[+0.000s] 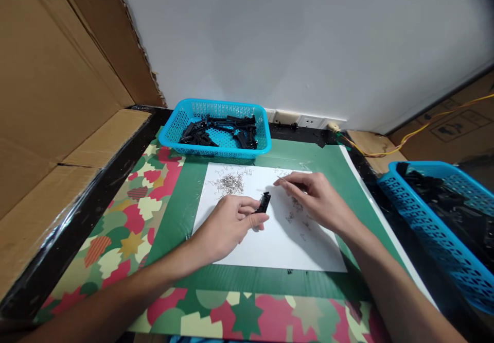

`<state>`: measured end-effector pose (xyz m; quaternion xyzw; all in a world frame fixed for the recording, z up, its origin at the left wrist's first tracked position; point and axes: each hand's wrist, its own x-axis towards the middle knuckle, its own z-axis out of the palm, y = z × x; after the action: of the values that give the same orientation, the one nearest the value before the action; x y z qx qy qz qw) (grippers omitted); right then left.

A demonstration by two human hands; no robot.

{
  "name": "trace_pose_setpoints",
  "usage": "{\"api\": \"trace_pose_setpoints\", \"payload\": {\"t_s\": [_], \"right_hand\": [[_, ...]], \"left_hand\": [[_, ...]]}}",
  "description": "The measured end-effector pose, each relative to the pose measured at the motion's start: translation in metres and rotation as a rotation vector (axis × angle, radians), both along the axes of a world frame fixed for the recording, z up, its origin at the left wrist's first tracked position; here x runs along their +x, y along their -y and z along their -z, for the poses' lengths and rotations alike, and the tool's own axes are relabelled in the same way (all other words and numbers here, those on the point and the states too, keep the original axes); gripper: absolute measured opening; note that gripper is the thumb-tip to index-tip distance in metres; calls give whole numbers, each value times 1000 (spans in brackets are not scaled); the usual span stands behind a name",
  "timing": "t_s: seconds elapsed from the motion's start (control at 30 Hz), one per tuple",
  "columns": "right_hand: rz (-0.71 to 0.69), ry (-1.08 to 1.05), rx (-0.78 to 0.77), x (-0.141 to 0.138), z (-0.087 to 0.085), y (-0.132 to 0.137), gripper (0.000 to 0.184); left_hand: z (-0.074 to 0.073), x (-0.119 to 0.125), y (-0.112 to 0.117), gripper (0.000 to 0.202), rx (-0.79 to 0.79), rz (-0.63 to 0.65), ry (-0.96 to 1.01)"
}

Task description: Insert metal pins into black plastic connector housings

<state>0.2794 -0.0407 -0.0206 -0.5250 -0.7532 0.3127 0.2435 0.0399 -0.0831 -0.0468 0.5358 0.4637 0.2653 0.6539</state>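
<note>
My left hand (pixel 227 224) rests on a white sheet of paper (pixel 270 240) and pinches a small black plastic clip (pixel 263 202) between thumb and fingers. My right hand (pixel 316 196) lies just to the right of it, fingers pressed together on a thin metal wire spring (pixel 281 178) at its fingertips. A pile of small metal springs (pixel 230 183) sits on the paper's far left part, and loose springs (pixel 295 211) are scattered under my right hand.
A blue basket (pixel 173 126) with several black clips stands behind the paper. A second blue basket (pixel 432 229) with black parts is at the right. Cardboard walls rise on the left. A green mat (pixel 181 199) and patterned paper cover the table; a yellow cable (pixel 386 152) runs at back right.
</note>
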Motion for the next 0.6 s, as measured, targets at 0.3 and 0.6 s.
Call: {"api": "trace_pose_setpoints", "payload": {"t_s": [0.3, 0.6], "right_hand": [[146, -262, 38, -16, 10, 6, 32], [168, -456, -85, -24, 23, 3, 33]], "left_hand": [[-3, 0, 1, 34, 27, 3, 23], [2, 0, 0, 29, 27, 16, 59]]}}
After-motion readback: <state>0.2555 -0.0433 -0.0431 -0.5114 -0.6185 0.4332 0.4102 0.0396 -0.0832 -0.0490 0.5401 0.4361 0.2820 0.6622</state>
